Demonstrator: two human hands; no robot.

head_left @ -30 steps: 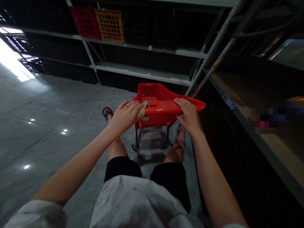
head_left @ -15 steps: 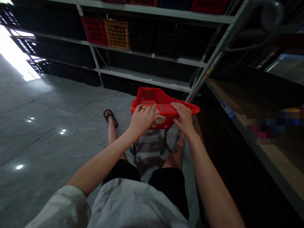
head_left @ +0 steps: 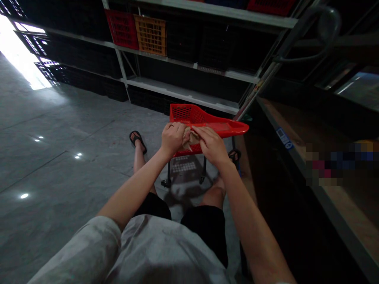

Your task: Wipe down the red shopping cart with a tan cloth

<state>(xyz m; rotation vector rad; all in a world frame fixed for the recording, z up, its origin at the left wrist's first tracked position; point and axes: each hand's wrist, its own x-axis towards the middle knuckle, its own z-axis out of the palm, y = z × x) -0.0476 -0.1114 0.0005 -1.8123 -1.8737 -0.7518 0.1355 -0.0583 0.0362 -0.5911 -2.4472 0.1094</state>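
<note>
Two bare hands, the left hand (head_left: 173, 138) and the right hand (head_left: 211, 146), pinch a crumpled tan cloth (head_left: 191, 139) between clenched fingers (head_left: 204, 136), at the near rim of a red plastic rolling basket (head_left: 189, 114). It looks soft and light, bunching easily — any loose fold would give a hold. Right of the fingers runs the basket's long handle (head_left: 233, 127); beyond them stands a steel shelf rack (head_left: 180, 92) carrying a red crate (head_left: 121, 29) and an orange crate (head_left: 150, 35); below, a sandal (head_left: 136, 141) rests on the grey floor (head_left: 59, 165).
</note>
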